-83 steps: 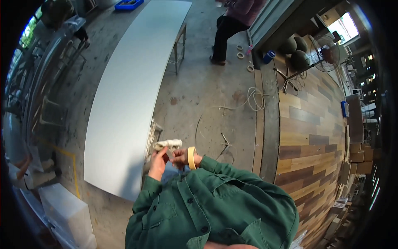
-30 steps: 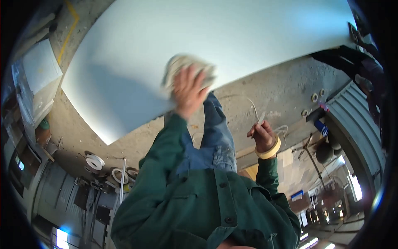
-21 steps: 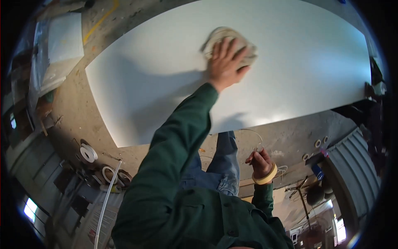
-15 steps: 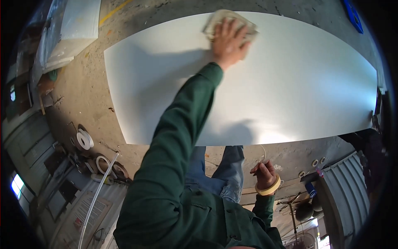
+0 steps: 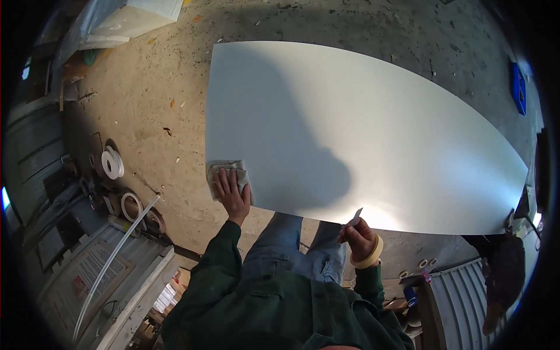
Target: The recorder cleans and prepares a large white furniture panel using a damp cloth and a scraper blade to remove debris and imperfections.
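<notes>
A large, smooth pale sheet [image 5: 396, 128] stretches in front of me, with my shadow across its left half. Flat on a folded greyish cloth [image 5: 241, 167], my left hand [image 5: 233, 195] presses it against the sheet's near left corner, fingers slightly spread. At the near edge, right of my legs, my right hand [image 5: 360, 238] is closed round a thin, pale, pointed piece [image 5: 357, 217]; its exact kind is unclear. A cream tape roll [image 5: 376, 252] circles my right wrist like a bracelet.
Another person's dark sleeve [image 5: 506, 262] is beside the sheet's near right corner. On the floor at left lie white rolls [image 5: 112, 163] and a long pale tube [image 5: 114, 256]. A wrapped white block [image 5: 137, 20] stands far left, a blue tray [image 5: 518, 90] far right.
My left hand and the cloth have come from the sheet's far edge to its near left corner. My right hand has risen to the near edge, the pale piece now showing. The view has shifted.
</notes>
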Demonstrator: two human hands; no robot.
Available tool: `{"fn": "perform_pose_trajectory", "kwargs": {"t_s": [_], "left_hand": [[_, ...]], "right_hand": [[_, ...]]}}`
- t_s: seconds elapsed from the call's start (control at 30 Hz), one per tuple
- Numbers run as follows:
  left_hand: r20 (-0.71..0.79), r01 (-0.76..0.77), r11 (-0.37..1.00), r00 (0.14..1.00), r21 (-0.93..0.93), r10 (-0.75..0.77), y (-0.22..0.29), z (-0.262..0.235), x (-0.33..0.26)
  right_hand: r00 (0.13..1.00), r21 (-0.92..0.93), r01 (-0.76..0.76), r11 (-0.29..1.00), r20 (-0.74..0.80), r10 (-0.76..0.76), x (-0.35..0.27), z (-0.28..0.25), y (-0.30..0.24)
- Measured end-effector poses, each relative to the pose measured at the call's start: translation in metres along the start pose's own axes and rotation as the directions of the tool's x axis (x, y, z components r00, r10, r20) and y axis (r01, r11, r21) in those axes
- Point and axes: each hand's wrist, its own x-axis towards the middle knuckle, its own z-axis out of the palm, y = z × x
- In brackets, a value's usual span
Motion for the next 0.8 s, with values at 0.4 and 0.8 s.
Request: {"fn": "perform_pose_trajectory", "kwargs": {"t_s": [0.4, 0.8], "left_hand": [[-0.390, -0.240, 0.966, 0.883, 0.098, 0.260, 0.122, 0.051, 0.346], [0.145, -0.883, 0.435, 0.414, -0.175, 0.899, 0.255, 0.008, -0.030]], "right_hand": [[0.989, -0.027, -0.066, 0.997, -0.137, 0.062, -0.025, -0.027, 0.014], [0.993, 0.050, 0.113, 0.992, -0.025, -0.112, -0.052, -0.039, 0.035]]}}
